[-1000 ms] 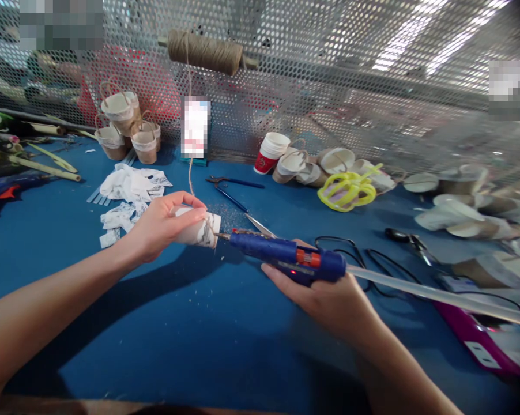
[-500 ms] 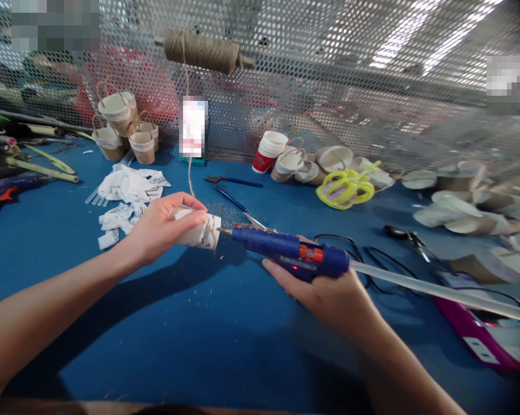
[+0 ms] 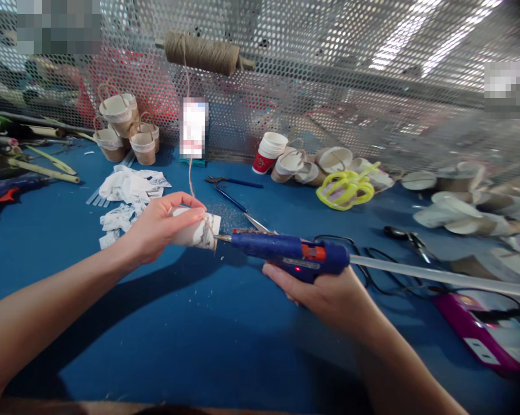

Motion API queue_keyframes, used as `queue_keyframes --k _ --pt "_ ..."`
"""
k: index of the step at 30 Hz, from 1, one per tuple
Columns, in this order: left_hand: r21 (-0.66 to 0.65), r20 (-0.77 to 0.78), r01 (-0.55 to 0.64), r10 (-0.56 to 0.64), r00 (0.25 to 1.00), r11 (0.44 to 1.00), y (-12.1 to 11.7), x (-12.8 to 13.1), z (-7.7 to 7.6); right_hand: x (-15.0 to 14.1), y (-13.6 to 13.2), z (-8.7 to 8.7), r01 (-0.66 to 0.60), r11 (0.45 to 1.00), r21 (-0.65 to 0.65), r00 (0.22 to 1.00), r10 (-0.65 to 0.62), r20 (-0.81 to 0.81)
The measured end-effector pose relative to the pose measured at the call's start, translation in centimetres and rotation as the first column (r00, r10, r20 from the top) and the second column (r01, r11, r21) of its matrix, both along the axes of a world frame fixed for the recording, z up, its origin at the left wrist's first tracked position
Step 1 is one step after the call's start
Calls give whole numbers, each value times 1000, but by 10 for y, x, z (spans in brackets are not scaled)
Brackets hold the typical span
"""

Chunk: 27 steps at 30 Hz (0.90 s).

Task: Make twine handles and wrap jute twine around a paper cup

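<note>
My left hand is wrapped round a white paper cup held on its side above the blue table. A strand of jute twine hangs from the spool on the mesh wall down to the cup. My right hand grips a blue hot glue gun, whose metal tip touches the cup's bottom edge. A clear glue stick pokes out of the gun's back toward the right.
Twine-wrapped cup baskets stand at the back left beside white paper scraps. Blue-handled pliers, a red-and-white cup, more cups, a yellow plastic piece, scissors, black cable and a magenta box lie about.
The glue gun's tip has moved a little left and now meets the cup's end. The cup and my left hand have stayed in place.
</note>
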<state>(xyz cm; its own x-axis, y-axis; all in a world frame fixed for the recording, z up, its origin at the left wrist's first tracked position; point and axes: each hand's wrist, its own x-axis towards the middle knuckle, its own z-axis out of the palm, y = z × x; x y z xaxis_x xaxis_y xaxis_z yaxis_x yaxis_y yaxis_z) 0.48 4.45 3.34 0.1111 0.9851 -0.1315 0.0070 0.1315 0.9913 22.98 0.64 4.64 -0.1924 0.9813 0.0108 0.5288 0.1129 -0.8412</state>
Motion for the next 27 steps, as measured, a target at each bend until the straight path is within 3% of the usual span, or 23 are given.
queue_keyframes --k 7,13,27 --pt "27 -28 23 -22 999 999 -2 -1 0 -2 -2 4 76 997 -29 989 -71 129" --pt "84 -92 41 -33 995 996 -2 -2 -2 -7 -6 5 151 988 -43 988 -149 45" --pt "135 -97 47 -34 995 990 -5 -1 0 -4 1 5 95 980 -175 995 -97 -2"
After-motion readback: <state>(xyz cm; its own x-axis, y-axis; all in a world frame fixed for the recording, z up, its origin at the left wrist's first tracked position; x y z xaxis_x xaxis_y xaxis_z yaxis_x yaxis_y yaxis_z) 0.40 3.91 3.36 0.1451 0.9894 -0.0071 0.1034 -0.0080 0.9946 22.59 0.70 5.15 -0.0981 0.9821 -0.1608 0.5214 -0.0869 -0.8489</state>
